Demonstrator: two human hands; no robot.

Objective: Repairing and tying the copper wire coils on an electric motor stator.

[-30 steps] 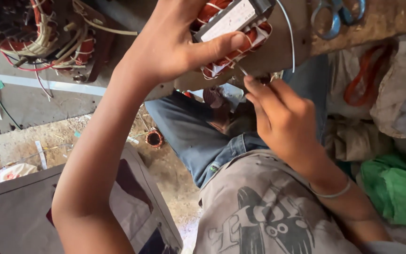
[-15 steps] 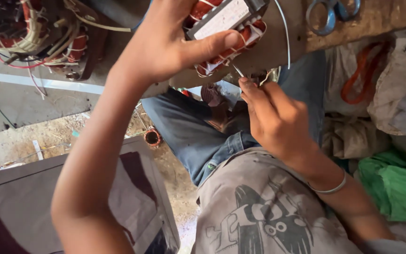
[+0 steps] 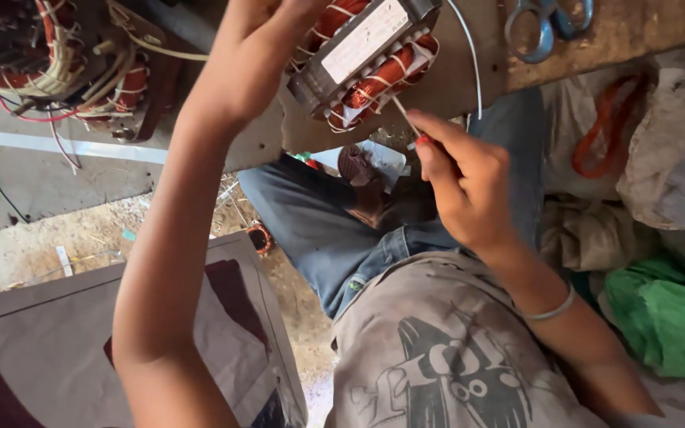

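Head view: left hand [image 3: 259, 59] grips copper-wound motor stator [image 3: 370, 59]; right hand [image 3: 461, 186] seemingly pinches its thin wire [image 3: 403, 115].

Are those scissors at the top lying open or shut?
Shut, as far as shows: the scissors lie on the wooden board with both handle loops close together. The blades are out of view.

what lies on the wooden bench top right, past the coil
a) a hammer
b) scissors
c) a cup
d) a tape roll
b: the looped handles of a pair of scissors show on the bench, right of the coil that the left hand holds, while the right hand pinches a thin wire at the coil's edge.
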